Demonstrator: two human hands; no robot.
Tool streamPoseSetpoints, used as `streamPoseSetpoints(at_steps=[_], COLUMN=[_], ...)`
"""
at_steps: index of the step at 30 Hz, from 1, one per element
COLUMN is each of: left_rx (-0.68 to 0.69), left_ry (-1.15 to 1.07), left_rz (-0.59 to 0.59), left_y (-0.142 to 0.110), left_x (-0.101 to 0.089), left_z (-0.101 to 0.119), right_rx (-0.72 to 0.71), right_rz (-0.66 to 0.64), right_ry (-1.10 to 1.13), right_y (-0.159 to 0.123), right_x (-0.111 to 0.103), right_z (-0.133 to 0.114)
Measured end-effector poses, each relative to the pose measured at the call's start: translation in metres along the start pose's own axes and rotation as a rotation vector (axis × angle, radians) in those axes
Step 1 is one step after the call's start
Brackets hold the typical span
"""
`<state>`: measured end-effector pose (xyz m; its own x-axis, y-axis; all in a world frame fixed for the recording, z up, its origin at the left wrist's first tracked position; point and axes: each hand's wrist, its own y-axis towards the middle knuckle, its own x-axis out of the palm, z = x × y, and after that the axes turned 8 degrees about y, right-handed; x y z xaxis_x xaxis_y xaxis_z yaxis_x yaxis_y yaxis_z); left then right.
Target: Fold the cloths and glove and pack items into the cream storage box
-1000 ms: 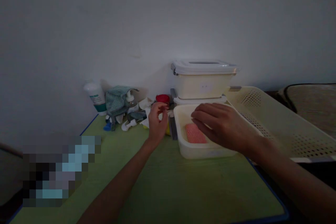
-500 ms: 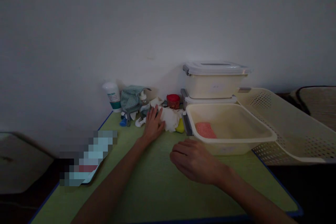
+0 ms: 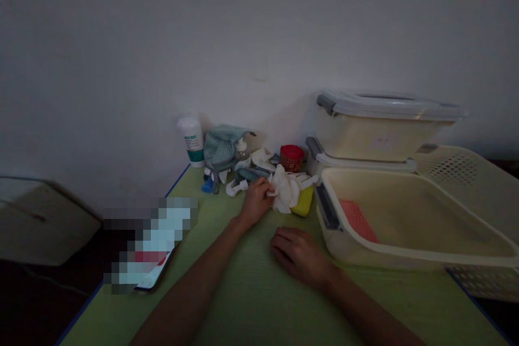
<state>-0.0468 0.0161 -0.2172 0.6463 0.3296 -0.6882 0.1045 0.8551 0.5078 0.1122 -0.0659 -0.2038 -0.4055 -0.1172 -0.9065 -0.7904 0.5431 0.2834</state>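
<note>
My left hand [image 3: 258,203] is closed in a pinch at the left edge of a crumpled, thin white tissue-like piece [image 3: 285,194]. That piece lies partly over a yellow item [image 3: 304,203], whose full shape is hidden. My right hand [image 3: 298,254] rests low over the green table [image 3: 235,292], fingers curled in, with nothing showing in it. To its right stands an open cream bin [image 3: 405,257] with a pink textured cloth or sponge [image 3: 359,220] inside.
Along the wall stand a white-and-green bottle [image 3: 192,143], a blue-grey cloth [image 3: 223,146], a pump bottle [image 3: 242,154] and a red-lidded woven container [image 3: 291,158]. A lidded bin [image 3: 365,132] is stacked behind the open one. A perforated basket [image 3: 474,173] is at right, a blurred-out device [image 3: 162,243] at left.
My left hand has gone from spread fingers to a pinch on the white piece, which is bunched up more. The view has shifted, so the bins appear nearer and further right.
</note>
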Motion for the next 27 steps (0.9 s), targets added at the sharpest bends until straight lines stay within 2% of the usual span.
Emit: streamPoseSetpoints(at_steps=[5,10,12,14,17,19,23,27], left_rx=[-0.031,-0.144,-0.17,-0.186,-0.214,-0.222,-0.228,-0.242], left_ry=[-0.08,-0.075,-0.027,0.098,0.273,0.295,0.306,0.286], left_rz=[0.068,0.238,0.267,0.182,-0.03,-0.091,-0.092,-0.001], left_y=[-0.0025,-0.0034,-0.0018,0.0003,0.0028,0.0034,0.001,0.0011], left_x=[-0.0065,-0.0089,-0.0073,-0.0055,-0.0041,-0.0038,-0.0036,-0.0046], left_z=[0.0045,0.0007,-0.0012,-0.0015,0.0,0.001,0.0016,0.0047], right_rx=[0.013,0.027,0.049,0.069,0.071,0.055,0.031,0.048], right_rz=[0.014,0.053,0.084,0.11,0.108,0.092,0.087,0.101], right_ry=[0.051,0.055,0.072,0.102,0.13,0.127,0.087,0.07], right_y=[0.0,-0.0006,-0.0006,-0.0004,-0.0003,-0.0002,0.0002,0.0006], right_x=[-0.0033,-0.0039,-0.0046,-0.0058,-0.0066,-0.0057,-0.0018,0.0006], right_z=[-0.0015,-0.0029,-0.0031,-0.0031,-0.002,-0.0008,0.0017,0.0031])
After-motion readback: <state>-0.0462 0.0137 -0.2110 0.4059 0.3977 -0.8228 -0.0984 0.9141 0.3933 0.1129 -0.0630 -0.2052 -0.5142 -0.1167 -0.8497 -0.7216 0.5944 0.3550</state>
